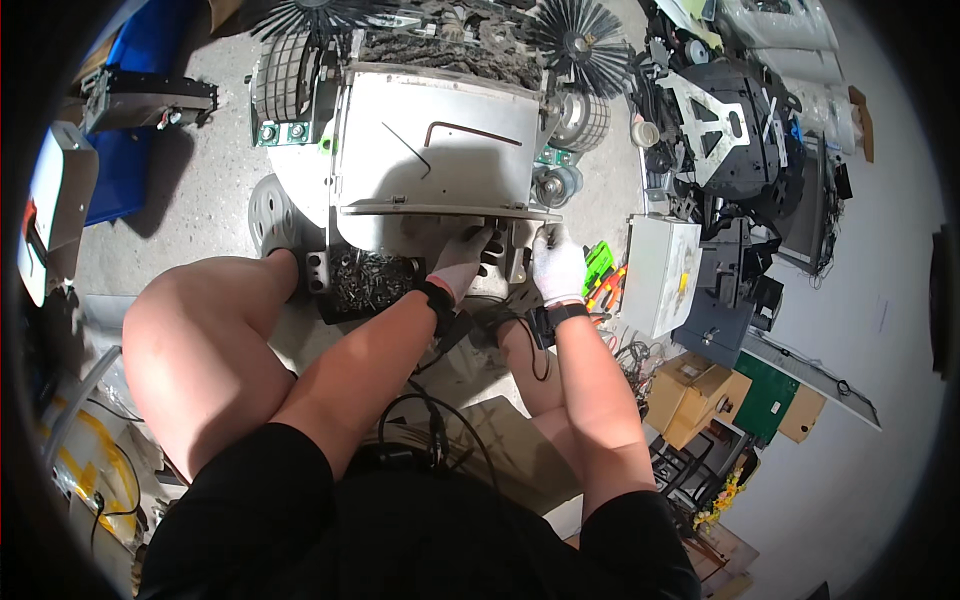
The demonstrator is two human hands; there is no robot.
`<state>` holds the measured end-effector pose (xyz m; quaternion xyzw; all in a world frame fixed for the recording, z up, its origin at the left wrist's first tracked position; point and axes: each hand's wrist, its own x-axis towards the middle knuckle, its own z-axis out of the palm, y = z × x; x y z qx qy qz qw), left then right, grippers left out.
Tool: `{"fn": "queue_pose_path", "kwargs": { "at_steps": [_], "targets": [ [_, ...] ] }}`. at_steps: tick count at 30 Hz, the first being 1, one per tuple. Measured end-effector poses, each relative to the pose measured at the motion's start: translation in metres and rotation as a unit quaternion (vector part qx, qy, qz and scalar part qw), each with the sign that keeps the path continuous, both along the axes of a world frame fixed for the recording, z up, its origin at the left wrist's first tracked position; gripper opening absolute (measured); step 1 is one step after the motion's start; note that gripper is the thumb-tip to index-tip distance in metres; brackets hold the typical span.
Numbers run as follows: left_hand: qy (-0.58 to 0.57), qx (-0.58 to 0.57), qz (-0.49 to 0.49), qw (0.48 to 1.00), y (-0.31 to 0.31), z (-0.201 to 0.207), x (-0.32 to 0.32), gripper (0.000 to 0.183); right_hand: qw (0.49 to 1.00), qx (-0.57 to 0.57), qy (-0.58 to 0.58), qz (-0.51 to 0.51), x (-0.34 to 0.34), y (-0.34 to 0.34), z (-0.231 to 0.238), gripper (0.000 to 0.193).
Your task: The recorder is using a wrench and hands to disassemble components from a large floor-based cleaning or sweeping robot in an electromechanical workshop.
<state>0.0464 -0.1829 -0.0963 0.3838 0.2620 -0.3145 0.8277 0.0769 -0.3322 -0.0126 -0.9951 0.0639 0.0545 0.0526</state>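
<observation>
A wheeled machine lies before me with its pale metal panel (440,110) facing up; an L-shaped hex key (475,131) and a thinner bent rod (408,150) rest on that panel. My left hand (462,262), in a white glove, reaches beneath the panel's near edge, its fingers curled and partly hidden. At the right end of the same edge is my right hand (558,265), also gloved, with fingers bent together in a pinch. Whatever either hand grips is too small or covered to make out. Left of my left hand stands a black tray (335,308) of small dark screws (372,278).
Round black brushes (580,45) and wheels (283,75) flank the machine. Beside my right hand lie green- and orange-handled tools (600,270), then a light grey metal box (660,275). Dark parts (740,130) crowd the right side. Cables (430,400) hang near my lap.
</observation>
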Motion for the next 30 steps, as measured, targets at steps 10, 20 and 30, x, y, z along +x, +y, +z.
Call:
{"fn": "queue_pose_path", "kwargs": {
  "at_steps": [10, 20, 30],
  "targets": [
    [-0.030, -0.002, -0.050, 0.998, 0.003, 0.023, 0.003, 0.030, 0.982, -0.038, 0.037, 0.179, 0.004, 0.006, 0.017, 0.020],
    [-0.179, 0.072, -0.029, 0.981, 0.014, 0.034, 0.032, 0.029, 0.980, -0.015, -0.047, 0.191, -0.009, -0.006, 0.011, 0.011],
    [-0.262, 0.253, -0.177, 0.914, 0.011, 0.033, 0.014, 0.027, 0.965, 0.144, -0.146, 0.165, -0.055, -0.001, 0.029, 0.009]
  ]
}}
